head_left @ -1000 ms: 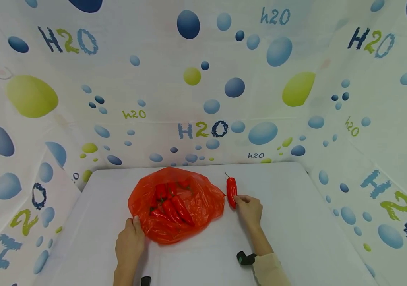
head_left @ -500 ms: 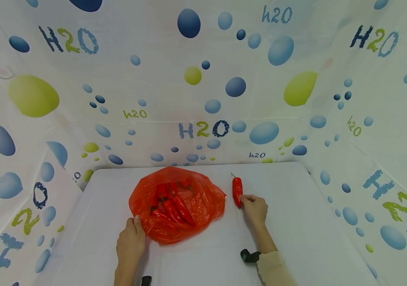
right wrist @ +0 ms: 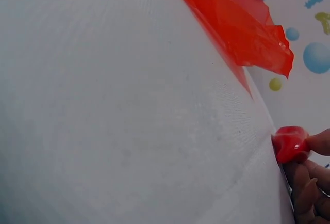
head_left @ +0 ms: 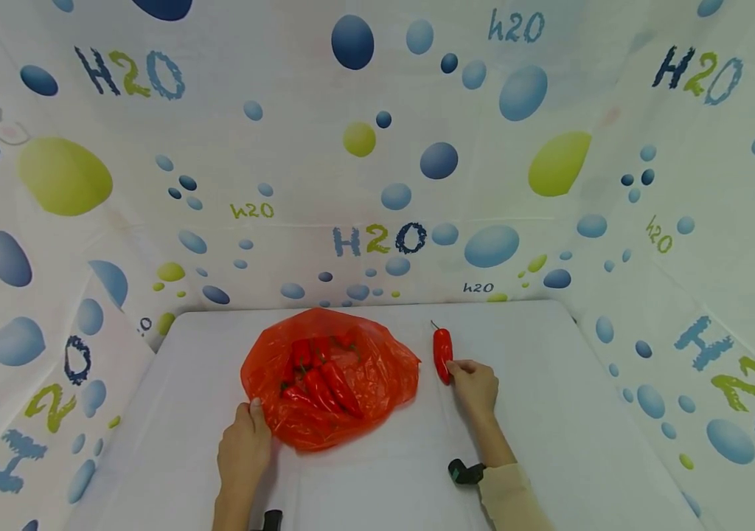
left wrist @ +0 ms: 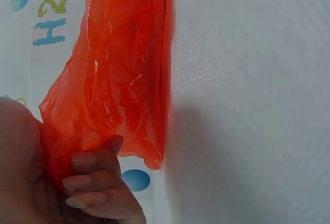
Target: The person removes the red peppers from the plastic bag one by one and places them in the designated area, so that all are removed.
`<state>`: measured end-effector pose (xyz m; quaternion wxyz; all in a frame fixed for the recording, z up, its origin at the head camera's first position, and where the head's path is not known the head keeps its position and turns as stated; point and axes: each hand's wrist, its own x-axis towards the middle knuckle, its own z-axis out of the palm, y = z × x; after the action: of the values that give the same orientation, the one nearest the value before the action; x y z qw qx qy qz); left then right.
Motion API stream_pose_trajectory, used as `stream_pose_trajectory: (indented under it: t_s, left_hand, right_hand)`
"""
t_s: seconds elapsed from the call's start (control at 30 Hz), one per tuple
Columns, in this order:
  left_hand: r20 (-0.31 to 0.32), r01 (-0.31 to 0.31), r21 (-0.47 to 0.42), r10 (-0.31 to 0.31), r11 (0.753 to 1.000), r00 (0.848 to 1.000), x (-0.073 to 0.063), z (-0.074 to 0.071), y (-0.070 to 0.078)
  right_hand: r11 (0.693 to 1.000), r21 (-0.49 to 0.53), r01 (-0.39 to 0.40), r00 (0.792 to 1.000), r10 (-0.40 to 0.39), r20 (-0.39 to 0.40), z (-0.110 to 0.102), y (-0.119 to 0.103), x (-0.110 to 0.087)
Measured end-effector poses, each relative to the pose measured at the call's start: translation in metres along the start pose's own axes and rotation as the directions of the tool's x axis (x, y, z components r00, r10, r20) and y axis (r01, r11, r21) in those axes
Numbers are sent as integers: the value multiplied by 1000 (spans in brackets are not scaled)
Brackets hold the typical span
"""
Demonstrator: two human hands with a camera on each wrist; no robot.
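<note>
A crumpled red plastic bag (head_left: 377, 376) lies on the white table with several red chili peppers (head_left: 324, 387) in its open mouth. At the bag's near left edge, my left hand (head_left: 243, 442) grips the thin film, and its curled fingers show around the plastic (left wrist: 103, 79) in the left wrist view. To the right of the bag, my right hand (head_left: 475, 389) pinches the lower end of a single chili pepper (head_left: 442, 350), whose thin stem points away from me. In the right wrist view that pepper (right wrist: 290, 144) sits against the tabletop between thumb and fingers.
The white table (head_left: 364, 494) ends at a back edge against a hanging sheet (head_left: 311, 162) printed with blue and green drops and lettering. The sheet also rises on both sides. A dark wrist camera (head_left: 465, 472) sticks out from the right wrist.
My right hand has slid the single pepper to the right, away from the bag. My left hand and the bag stay nearly in place.
</note>
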<state>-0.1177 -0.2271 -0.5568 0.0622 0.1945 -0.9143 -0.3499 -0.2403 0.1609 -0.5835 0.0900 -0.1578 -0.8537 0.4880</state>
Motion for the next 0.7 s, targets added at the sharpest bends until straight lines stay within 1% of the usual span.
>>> stream_pose_trajectory:
  t_s: [0.27, 0.53, 0.7]
  left_hand:
    - [-12, -18, -5, 18, 1000, 1000, -1, 0, 0]
    - [-23, -18, -6, 18, 1000, 1000, -3, 0, 1]
    - [-35, -26, 0, 26, 1000, 999, -2, 1, 0]
  right_hand:
    - [1000, 7, 6, 1000, -6, 2, -1, 3, 2]
    - [1000, 11, -1, 1000, 0, 2, -3, 3, 3]
    - [999, 41, 1, 1000, 0, -21, -3, 3, 3]
